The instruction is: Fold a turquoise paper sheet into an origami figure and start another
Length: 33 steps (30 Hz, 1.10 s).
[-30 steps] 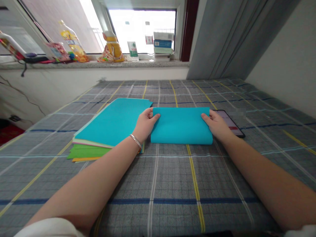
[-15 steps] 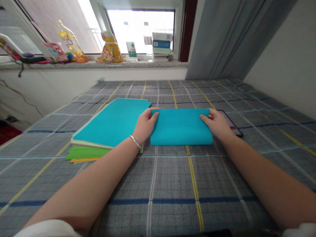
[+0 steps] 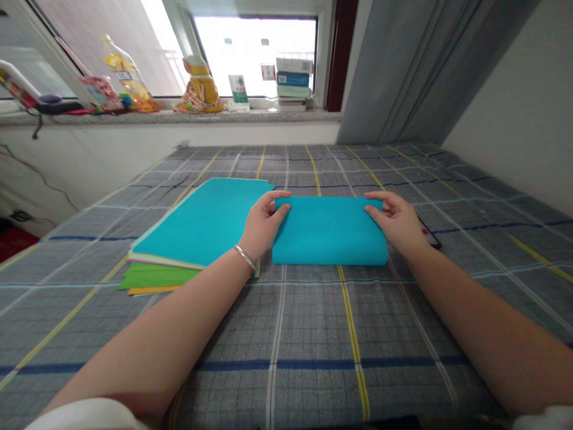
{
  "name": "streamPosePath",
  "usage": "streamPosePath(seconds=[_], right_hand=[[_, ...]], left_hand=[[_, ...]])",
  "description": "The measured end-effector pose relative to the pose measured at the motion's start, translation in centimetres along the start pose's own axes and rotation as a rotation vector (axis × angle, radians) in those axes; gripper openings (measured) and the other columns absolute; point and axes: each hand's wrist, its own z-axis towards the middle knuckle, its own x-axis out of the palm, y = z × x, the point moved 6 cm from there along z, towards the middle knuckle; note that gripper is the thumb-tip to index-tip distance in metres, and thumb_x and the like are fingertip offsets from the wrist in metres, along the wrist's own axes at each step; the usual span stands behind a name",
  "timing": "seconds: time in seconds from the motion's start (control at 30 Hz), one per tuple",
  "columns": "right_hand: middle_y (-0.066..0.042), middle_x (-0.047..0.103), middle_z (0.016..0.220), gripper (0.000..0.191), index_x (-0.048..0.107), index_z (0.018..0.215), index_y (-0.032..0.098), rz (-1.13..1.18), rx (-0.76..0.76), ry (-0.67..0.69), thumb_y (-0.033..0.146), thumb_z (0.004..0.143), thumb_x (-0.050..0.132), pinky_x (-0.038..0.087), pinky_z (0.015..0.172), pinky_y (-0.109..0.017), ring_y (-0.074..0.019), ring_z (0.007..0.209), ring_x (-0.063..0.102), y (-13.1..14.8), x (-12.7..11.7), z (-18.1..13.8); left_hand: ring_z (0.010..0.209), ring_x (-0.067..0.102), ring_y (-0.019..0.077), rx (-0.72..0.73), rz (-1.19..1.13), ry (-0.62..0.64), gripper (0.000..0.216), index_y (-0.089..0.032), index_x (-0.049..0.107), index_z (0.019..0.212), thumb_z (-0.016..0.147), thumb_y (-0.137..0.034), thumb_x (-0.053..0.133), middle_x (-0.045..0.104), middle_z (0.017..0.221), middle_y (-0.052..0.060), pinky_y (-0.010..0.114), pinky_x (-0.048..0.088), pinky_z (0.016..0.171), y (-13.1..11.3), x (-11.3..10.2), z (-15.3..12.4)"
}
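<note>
A sheet of blue paper lies bent over on itself on the plaid cloth, its rounded fold facing me and its edges together at the far side. My left hand pinches the far left corner between thumb and fingers; a silver bangle circles that wrist. At the far right corner, my right hand holds the paper with its thumb on top and its fingers at the far edge. Left of the folded sheet is a stack of coloured paper, blue on top, with green and orange sheets sticking out below.
A phone lies partly hidden behind my right hand. The plaid cloth spreads under everything. On the windowsill beyond stand a juice bottle, a yellow bottle, a white-green tube and stacked boxes.
The fingers of my right hand have shifted inward along the far edge, and the hand covers more of the phone. The fingers of my left hand have risen slightly over the edge.
</note>
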Motion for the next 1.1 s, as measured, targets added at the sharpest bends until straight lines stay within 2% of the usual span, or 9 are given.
streamPosePath(seconds=[0.07,0.23,0.37,0.5,0.67,0.87,1.0,1.1], right_hand=[[0.005,0.041,0.057,0.026,0.065,0.102,0.026,0.039,0.028,0.011,0.033,0.077,0.067,0.032,0.046,-0.027,-0.0111,0.047,0.039,-0.09,0.09,0.01],[0.004,0.058,0.063,0.050,0.055,0.120,0.026,0.160,0.076,0.013,0.031,0.073,0.071,0.038,0.047,-0.029,-0.0143,0.050,0.051,-0.46,0.15,0.01],[0.003,0.061,0.065,0.043,0.058,0.110,0.027,0.174,0.075,0.010,0.032,0.071,0.073,0.041,0.049,-0.030,-0.0159,0.053,0.055,-0.51,0.14,-0.06],[0.005,0.055,0.058,0.030,0.062,0.098,0.027,0.134,0.046,-0.024,0.033,0.070,0.074,0.040,0.049,-0.029,-0.0150,0.052,0.053,-0.29,-0.05,-0.08],[0.009,0.034,0.050,0.026,0.065,0.095,0.027,0.096,0.028,-0.047,0.033,0.071,0.073,0.028,0.044,-0.027,-0.0115,0.044,0.036,-0.21,-0.22,0.04],[0.007,0.034,0.053,0.029,0.065,0.100,0.028,0.063,0.051,-0.025,0.035,0.072,0.071,0.027,0.046,-0.028,-0.0122,0.046,0.034,-0.15,-0.06,-0.02],[0.006,0.027,0.055,0.027,0.067,0.098,0.027,-0.036,0.042,-0.043,0.037,0.073,0.068,0.025,0.047,-0.029,-0.0122,0.047,0.030,-0.11,-0.21,0.08],[0.006,0.028,0.054,0.026,0.069,0.098,0.025,-0.113,0.071,0.005,0.037,0.074,0.067,0.024,0.047,-0.029,-0.0122,0.047,0.029,-0.80,0.07,0.46]], left_hand=[[0.047,0.028,0.0072,0.006,0.003,-0.002,0.025,-0.022,0.066,0.110,0.085,-0.024,0.062,0.033,0.056,-0.007,0.019,0.021,0.044,-0.08,0.01,0.00],[0.042,0.028,0.0063,-0.006,-0.064,-0.007,0.033,-0.025,0.057,0.117,0.085,-0.023,0.063,0.031,0.053,-0.010,0.018,0.021,0.042,0.08,-0.01,0.05],[0.040,0.029,0.0060,-0.007,-0.100,-0.011,0.035,-0.026,0.052,0.115,0.083,-0.021,0.065,0.031,0.052,-0.011,0.017,0.022,0.041,0.21,-0.05,0.09],[0.040,0.028,0.0066,-0.012,-0.109,0.010,0.026,-0.025,0.055,0.108,0.084,-0.022,0.064,0.034,0.051,-0.010,0.018,0.022,0.040,0.27,0.05,0.13],[0.043,0.029,0.0072,0.017,-0.065,0.016,0.019,-0.022,0.061,0.101,0.084,-0.027,0.063,0.033,0.053,-0.009,0.019,0.022,0.041,0.25,0.01,0.22],[0.044,0.029,0.0079,-0.015,-0.055,0.019,0.035,-0.026,0.057,0.120,0.085,-0.028,0.062,0.032,0.055,-0.009,0.020,0.022,0.043,0.32,-0.05,0.07],[0.046,0.030,0.0081,0.013,0.021,0.031,0.025,-0.024,0.065,0.110,0.086,-0.031,0.060,0.034,0.056,-0.007,0.021,0.023,0.045,0.23,-0.07,0.07],[0.047,0.030,0.0086,0.000,0.094,0.023,0.026,-0.022,0.067,0.109,0.086,-0.031,0.060,0.035,0.056,-0.006,0.021,0.024,0.046,0.49,-0.22,0.34]])
